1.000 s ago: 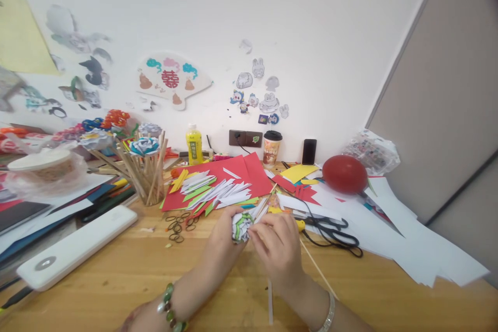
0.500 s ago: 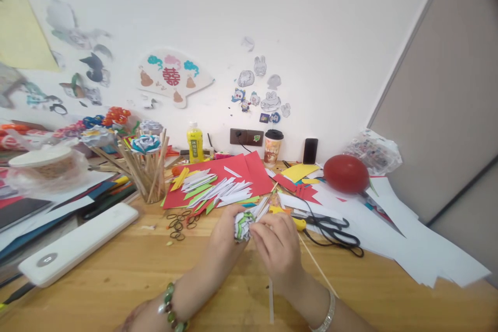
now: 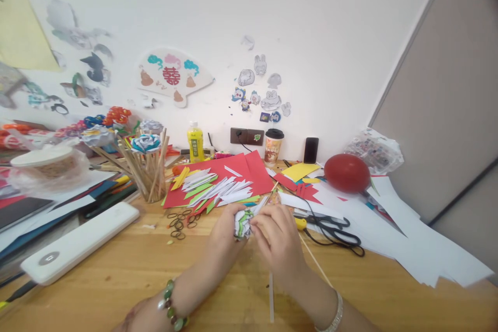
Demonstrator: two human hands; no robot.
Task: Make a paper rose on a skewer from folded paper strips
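Over the wooden desk (image 3: 116, 280), my left hand (image 3: 223, 236) grips a small rolled paper flower (image 3: 243, 222) of white and green strips. My right hand (image 3: 278, 241) pinches the flower's right side, where loose white strip ends stick out. A thin wooden stick (image 3: 317, 267) lies on the desk just right of my right hand, and a white paper strip (image 3: 271, 295) lies below it. A beaded bracelet is on my left wrist, a silver one on my right.
Black scissors (image 3: 334, 233) and white sheets (image 3: 408, 238) lie to the right. Cut strips rest on red paper (image 3: 218, 176) behind my hands, with small black rubber bands (image 3: 179, 220) nearby. A cup of sticks with paper flowers (image 3: 148, 171) and a white flat device (image 3: 78, 244) stand left.
My hands and the paper flower sit slightly higher in view; my right-hand fingers have shifted a little on the flower. Nothing else has moved.
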